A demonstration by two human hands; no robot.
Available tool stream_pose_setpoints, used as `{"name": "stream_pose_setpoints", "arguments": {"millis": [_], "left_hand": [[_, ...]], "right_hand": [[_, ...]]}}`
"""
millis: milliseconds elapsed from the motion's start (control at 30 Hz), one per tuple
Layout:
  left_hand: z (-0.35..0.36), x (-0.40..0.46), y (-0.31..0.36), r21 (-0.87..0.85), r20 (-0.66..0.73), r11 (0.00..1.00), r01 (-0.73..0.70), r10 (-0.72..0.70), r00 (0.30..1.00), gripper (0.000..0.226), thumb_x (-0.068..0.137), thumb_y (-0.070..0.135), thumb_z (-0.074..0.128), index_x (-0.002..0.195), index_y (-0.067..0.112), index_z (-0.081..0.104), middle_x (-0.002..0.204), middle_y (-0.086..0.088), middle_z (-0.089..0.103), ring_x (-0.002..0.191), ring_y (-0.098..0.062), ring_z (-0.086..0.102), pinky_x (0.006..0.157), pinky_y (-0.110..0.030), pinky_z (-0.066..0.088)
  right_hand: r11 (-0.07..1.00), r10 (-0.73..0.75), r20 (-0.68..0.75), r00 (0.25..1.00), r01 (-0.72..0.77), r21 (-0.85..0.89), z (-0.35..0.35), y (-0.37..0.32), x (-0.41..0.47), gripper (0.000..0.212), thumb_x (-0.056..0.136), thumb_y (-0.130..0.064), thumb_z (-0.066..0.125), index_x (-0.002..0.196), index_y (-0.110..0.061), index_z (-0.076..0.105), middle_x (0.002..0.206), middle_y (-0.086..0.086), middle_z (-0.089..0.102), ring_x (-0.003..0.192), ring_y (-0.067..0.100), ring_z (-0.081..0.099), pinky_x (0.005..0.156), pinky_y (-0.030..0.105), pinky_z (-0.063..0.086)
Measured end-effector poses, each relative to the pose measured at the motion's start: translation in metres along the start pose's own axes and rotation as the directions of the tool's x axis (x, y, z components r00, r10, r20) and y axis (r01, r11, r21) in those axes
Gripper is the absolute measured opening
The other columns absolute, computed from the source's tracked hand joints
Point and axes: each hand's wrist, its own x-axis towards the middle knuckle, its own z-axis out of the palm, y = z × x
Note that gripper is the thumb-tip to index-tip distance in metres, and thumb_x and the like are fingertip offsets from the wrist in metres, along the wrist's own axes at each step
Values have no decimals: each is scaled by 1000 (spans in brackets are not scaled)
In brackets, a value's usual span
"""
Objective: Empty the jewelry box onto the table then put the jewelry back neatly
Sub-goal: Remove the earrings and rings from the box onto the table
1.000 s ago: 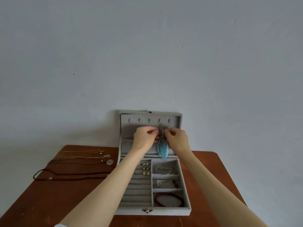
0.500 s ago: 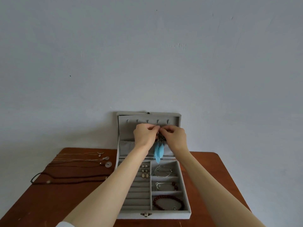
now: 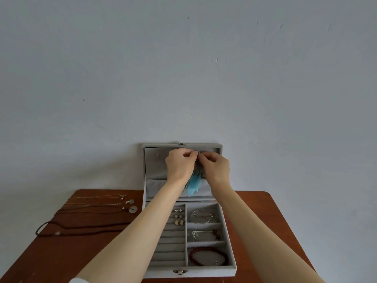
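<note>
Jewelry box (image 3: 189,271) sits open on the brown table (image 3: 51,252), its lid (image 3: 155,166) standing upright against the wall so the hooks along the lid's top edge can be reached. In the head view, the left hand (image 3: 179,166) and right hand (image 3: 216,166) meet at that edge, fingertips pinched together on the top of a blue feather necklace (image 3: 192,185), likely to loop it over a hook; its feathers hang down between the wrists. Earrings (image 3: 178,216) and bracelets (image 3: 208,256) already lie in separate compartments. Several necklaces (image 3: 98,205) wait stretched out on the table left of the box, well apart from the hands
</note>
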Motion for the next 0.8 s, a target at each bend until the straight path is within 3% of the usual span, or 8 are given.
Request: {"name": "stream_pose_setpoints", "arguments": {"millis": [133,200,333,533,633,800], "left_hand": [[-7,-11,-4,-79,22,996,30,-29,999,11,88,16,59,92,14,69,83,4,65,80,-8,59,70,-18,46],[-15,-18,-5,-84,35,995,51,-48,998,11,89,17,58,95,14,66,85,7,62,81,-4,56,67,-14,42],[-39,-35,-5,-173,67,979,104,-94,993,8,90,15,56,89,16,64,85,5,67,84,-8,61,73,-21,49],[-82,-66,-8,-286,153,941,179,-140,978,11,88,8,57,92,15,64,82,-2,70,86,-16,63,74,-25,47],[-106,-87,-13,-245,182,950,194,-152,972,21,89,5,55,101,18,66,88,-2,71,87,-14,63,80,-26,46],[-140,-126,-30,-176,209,963,204,-166,964,27,88,-1,54,109,9,66,92,-3,71,82,-12,63,70,-21,46]], "right_hand": [[998,-45,57,997,47,-32,-9,0,-11,12,88,-18,59,78,-20,65,69,-2,60,61,10,51,56,24,42],[999,-32,98,995,34,-24,-11,-2,-20,13,87,-17,59,76,-20,64,69,-2,60,63,9,50,58,23,40],[999,-36,156,987,32,32,-16,-11,-43,16,87,-12,58,73,-17,63,72,-3,60,64,7,50,60,21,39],[933,104,373,922,-220,286,-21,-19,-83,9,89,-2,54,86,-8,61,75,6,63,59,9,58,57,22,42],[937,176,434,883,-286,202,-20,-22,-108,19,89,2,51,97,-8,65,75,5,64,60,11,54,53,20,41],[923,223,507,833,-347,166,-18,-16,-149,27,87,7,46,91,-5,69,76,7,67,60,13,51,48,19,35]]}}
